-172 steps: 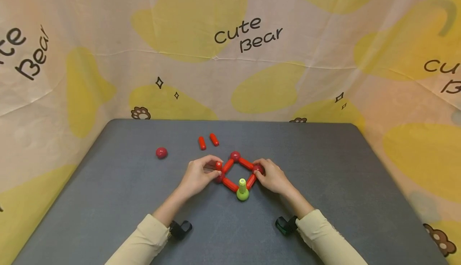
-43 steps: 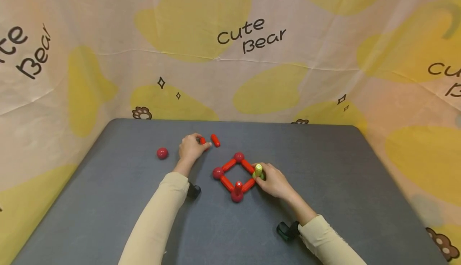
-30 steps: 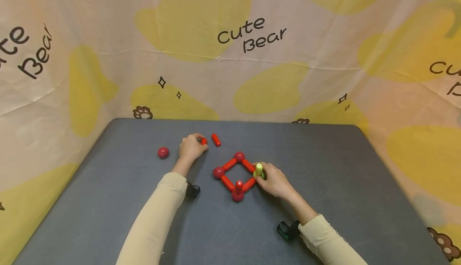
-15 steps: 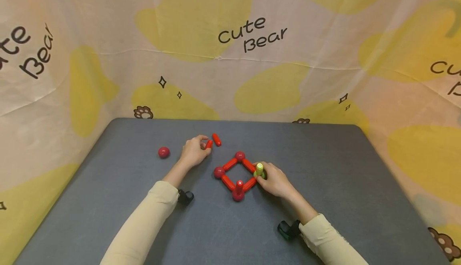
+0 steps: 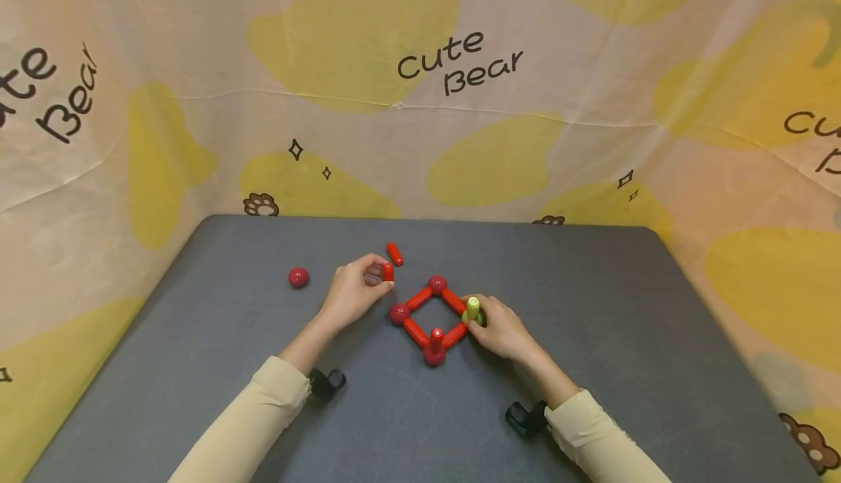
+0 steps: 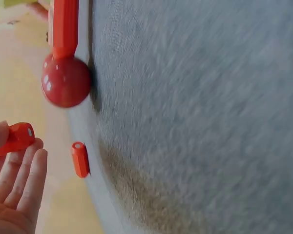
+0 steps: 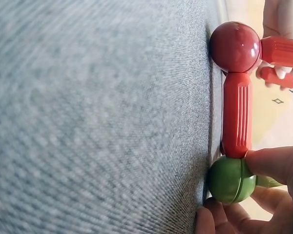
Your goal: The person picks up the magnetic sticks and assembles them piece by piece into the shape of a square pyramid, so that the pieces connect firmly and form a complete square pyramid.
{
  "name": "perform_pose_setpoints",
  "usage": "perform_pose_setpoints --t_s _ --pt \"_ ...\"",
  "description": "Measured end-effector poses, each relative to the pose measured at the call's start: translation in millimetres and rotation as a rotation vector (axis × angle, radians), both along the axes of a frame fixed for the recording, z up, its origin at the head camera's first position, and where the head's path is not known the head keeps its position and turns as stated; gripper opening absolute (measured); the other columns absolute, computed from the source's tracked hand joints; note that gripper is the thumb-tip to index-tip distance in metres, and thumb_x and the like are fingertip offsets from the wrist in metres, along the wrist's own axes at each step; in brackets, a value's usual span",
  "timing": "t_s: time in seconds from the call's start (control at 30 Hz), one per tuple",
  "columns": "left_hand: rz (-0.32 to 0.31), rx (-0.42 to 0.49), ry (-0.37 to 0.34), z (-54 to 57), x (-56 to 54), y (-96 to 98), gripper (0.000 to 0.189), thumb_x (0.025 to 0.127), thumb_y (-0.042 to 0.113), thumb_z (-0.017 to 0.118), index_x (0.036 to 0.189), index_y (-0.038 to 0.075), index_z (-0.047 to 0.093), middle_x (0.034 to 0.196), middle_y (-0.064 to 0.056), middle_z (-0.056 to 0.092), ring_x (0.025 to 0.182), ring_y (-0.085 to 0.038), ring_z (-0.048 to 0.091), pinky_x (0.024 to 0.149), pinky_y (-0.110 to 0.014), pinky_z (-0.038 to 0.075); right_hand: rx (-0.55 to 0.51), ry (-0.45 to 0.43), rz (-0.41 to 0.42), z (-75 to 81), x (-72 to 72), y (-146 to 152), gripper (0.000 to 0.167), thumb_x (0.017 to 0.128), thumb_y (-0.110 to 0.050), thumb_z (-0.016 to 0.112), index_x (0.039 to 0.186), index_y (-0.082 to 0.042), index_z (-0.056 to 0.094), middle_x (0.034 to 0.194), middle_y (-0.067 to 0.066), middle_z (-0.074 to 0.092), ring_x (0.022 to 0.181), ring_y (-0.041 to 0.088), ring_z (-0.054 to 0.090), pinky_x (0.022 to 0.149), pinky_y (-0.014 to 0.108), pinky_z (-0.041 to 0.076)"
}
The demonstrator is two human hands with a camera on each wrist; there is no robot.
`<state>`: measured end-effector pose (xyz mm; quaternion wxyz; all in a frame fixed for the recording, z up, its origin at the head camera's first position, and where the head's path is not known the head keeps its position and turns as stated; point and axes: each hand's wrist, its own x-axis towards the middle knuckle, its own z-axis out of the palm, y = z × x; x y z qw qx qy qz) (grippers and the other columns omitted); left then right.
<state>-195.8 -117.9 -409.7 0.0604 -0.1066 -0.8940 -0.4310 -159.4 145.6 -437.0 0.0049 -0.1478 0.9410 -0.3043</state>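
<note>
My left hand (image 5: 353, 293) pinches a red magnetic stick (image 5: 388, 272) between thumb and fingers, above the table left of a four-sided frame. In the left wrist view, that stick's end points past the fingertips, beside the frame's left red ball (image 6: 67, 82). Red sticks (image 5: 416, 333) join balls at the frame's corners. A red ball (image 5: 434, 357) forms the near corner and bears an upright red stick (image 5: 436, 337). At the right corner, my right hand (image 5: 501, 328) grips a green ball (image 7: 229, 179), thumb and fingers around it. An upright green stick (image 5: 473, 307) rises from that ball.
Behind the left hand lies a loose red stick (image 5: 394, 254). A single red ball (image 5: 298, 277) sits farther left on the grey table (image 5: 591, 286). Patterned cloth (image 5: 368, 147) hangs behind the table and along both sides.
The frame has turned, taking the green ball from the near corner to the right. My left hand has taken a loose red stick and brought it nearer the frame. The right hand stays put lately.
</note>
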Motion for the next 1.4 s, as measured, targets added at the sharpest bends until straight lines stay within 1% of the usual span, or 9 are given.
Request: perform_pose_setpoints --t_s 0.2,0.37,0.7,0.9,1.0,1.13,1.2,1.27,1.4 --pt "-0.095 0.047 0.046 -4.3 13.8 5.6 0.022 0.075 0.007 0.074 0.094 0.012 0.065 0.081 -0.001 0.069 0.075 -0.012 0.067 0.070 -0.026 0.053 -0.002 0.003 0.000 -0.6 -0.2 -1 0.035 0.079 -0.010 0.066 0.113 -0.008 0.062 0.090 0.006 0.061 0.077 0.016 0.050 0.067 0.033 0.041" --pt "-0.124 0.059 0.047 -7.8 19.9 10.0 0.022 0.075 0.004 0.073 0.093 0.011 0.065 0.082 -0.001 0.068 0.076 -0.011 0.067 0.069 -0.022 0.053 -0.008 0.000 -0.003 -1.2 -0.1 -1 0.034 0.079 -0.010 0.066 0.113 -0.008 0.062 0.091 0.005 0.061 0.076 0.016 0.049 0.067 0.032 0.041" --pt "-0.116 0.022 0.011 -13.2 23.1 11.1 0.022 0.074 0.004 0.075 0.091 0.013 0.065 0.083 0.001 0.068 0.076 -0.010 0.066 0.068 -0.022 0.052 -0.011 -0.001 -0.009 -1.6 0.5 -2 0.034 0.079 -0.009 0.066 0.113 -0.008 0.062 0.090 0.006 0.061 0.075 0.015 0.049 0.067 0.032 0.041" --pt "-0.107 0.029 0.022 -17.1 22.3 12.0 0.023 0.073 0.004 0.075 0.092 0.013 0.065 0.082 0.001 0.068 0.075 -0.010 0.066 0.066 -0.021 0.052 -0.013 -0.003 -0.007 -1.6 0.1 0 0.034 0.079 -0.009 0.066 0.113 -0.008 0.062 0.088 0.005 0.060 0.074 0.015 0.048 0.065 0.031 0.040" --pt "-0.103 0.037 0.022 -17.7 22.9 12.1 0.025 0.073 0.003 0.075 0.094 0.013 0.065 0.084 0.001 0.068 0.075 -0.010 0.066 0.067 -0.022 0.053 -0.017 -0.015 -0.017 -1.2 0.8 0 0.038 0.080 -0.010 0.066 0.117 -0.007 0.060 0.092 0.006 0.060 0.076 0.016 0.049 0.067 0.032 0.041" --pt "-0.100 0.037 0.002 -16.5 24.2 10.7 0.028 0.073 0.003 0.074 0.097 0.014 0.066 0.090 0.000 0.068 0.075 -0.012 0.066 0.067 -0.025 0.053 -0.049 -0.045 -0.058 1.4 5.6 3 0.048 0.081 -0.011 0.067 0.126 -0.004 0.051 0.104 0.011 0.060 0.083 0.019 0.055 0.074 0.036 0.046" --pt "-0.090 0.027 -0.015 -16.2 24.5 8.7 0.028 0.073 0.004 0.074 0.098 0.014 0.067 0.093 -0.001 0.068 0.075 -0.013 0.067 0.066 -0.026 0.053 -0.064 -0.059 -0.083 2.9 9.7 5 0.052 0.081 -0.012 0.067 0.128 -0.003 0.048 0.107 0.013 0.059 0.085 0.020 0.058 0.075 0.038 0.047" --pt "-0.077 0.018 -0.039 -16.9 24.4 5.8 0.028 0.073 0.004 0.074 0.098 0.015 0.067 0.094 -0.002 0.069 0.074 -0.013 0.067 0.066 -0.027 0.053 -0.074 -0.069 -0.103 4.4 14.2 8 0.051 0.081 -0.012 0.067 0.127 -0.003 0.048 0.109 0.015 0.059 0.086 0.021 0.060 0.077 0.039 0.048" --pt "-0.056 -0.006 -0.068 -18.0 24.1 0.3 0.027 0.072 0.004 0.075 0.098 0.013 0.069 0.093 -0.005 0.070 0.074 -0.013 0.067 0.065 -0.028 0.053 -0.110 -0.103 -0.136 6.8 24.3 13 0.044 0.081 -0.012 0.066 0.121 -0.001 0.051 0.105 0.014 0.061 0.084 0.021 0.063 0.077 0.039 0.049"
